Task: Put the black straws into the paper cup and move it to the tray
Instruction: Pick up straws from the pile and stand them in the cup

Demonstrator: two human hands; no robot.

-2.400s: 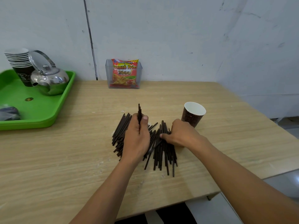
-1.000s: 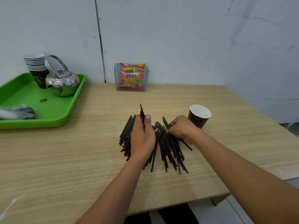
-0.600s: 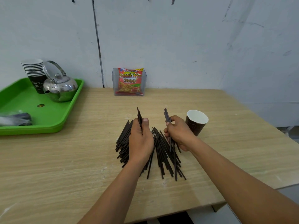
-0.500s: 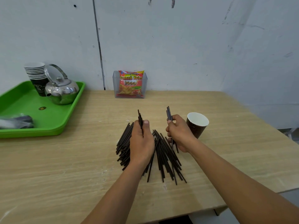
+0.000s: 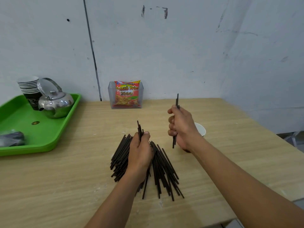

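A pile of black straws (image 5: 162,168) lies fanned out on the wooden table in front of me. My left hand (image 5: 139,152) rests on the pile, closed on a few straws whose tips stick up past my thumb. My right hand (image 5: 181,127) is raised above the table and grips a small upright bundle of straws (image 5: 176,102). The paper cup (image 5: 201,130) stands right behind that hand, mostly hidden, only its white rim showing. The green tray (image 5: 49,139) sits at the left edge of the table.
On the tray stand a metal kettle (image 5: 55,102), a stack of paper cups (image 5: 30,89) and a dark wrapped bundle (image 5: 11,139). A clear box with a snack packet (image 5: 126,95) stands against the back wall. The table's front edge is close below my arms.
My right hand has picked a few straws out of the pile and lifted them upright, up and to the right, in front of the cup. My left hand has stayed on the pile.
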